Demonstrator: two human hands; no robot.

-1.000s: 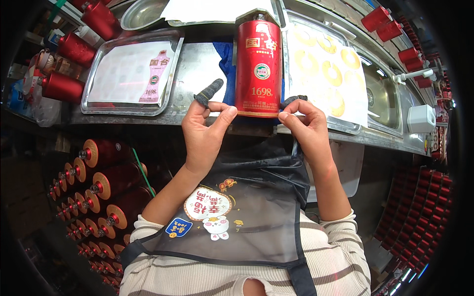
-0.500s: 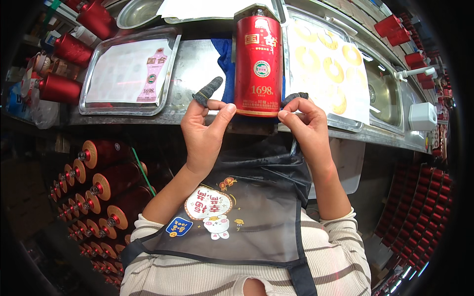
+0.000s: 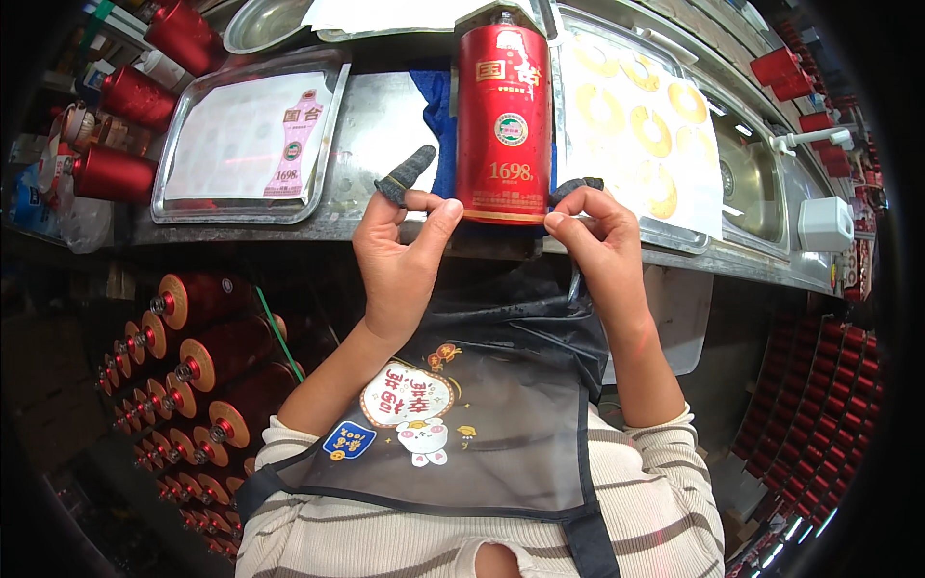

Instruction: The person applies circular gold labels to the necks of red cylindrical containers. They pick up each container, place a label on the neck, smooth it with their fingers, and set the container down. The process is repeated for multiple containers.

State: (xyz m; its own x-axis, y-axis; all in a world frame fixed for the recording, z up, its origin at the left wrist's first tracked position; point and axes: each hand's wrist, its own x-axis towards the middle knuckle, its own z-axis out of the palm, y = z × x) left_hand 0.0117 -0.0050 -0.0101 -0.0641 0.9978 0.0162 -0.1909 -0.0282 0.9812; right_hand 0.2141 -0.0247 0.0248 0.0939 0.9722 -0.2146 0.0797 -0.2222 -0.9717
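Note:
A red bottle [image 3: 505, 125] with a printed label lies lengthwise on the counter, its narrow neck pointing away from me and its base toward me. My left hand [image 3: 400, 255] is at the lower left corner of the bottle, thumb tip against its edge. A dark grey fabric finger sleeve [image 3: 406, 176] covers one of its raised fingers. At the lower right corner, my right hand [image 3: 605, 246] has thumb and finger closed together at the bottle's edge. It wears a similar grey finger sleeve [image 3: 576, 190], partly behind the fingers. Blue cloth [image 3: 444, 144] shows beside the bottle.
On the left, a metal tray [image 3: 328, 144] holds a white sheet and a pink bottle-shaped label [image 3: 294, 149]. To the right lies a sheet of gold ring-shaped stickers [image 3: 650, 133], beyond it a sink [image 3: 756, 183]. Many red bottles [image 3: 220, 361] are stacked below the counter.
The bottle sits a few pixels higher in the picture, and the view has shifted slightly. Both hands stay at the bottle's lower corners with nearly the same grip.

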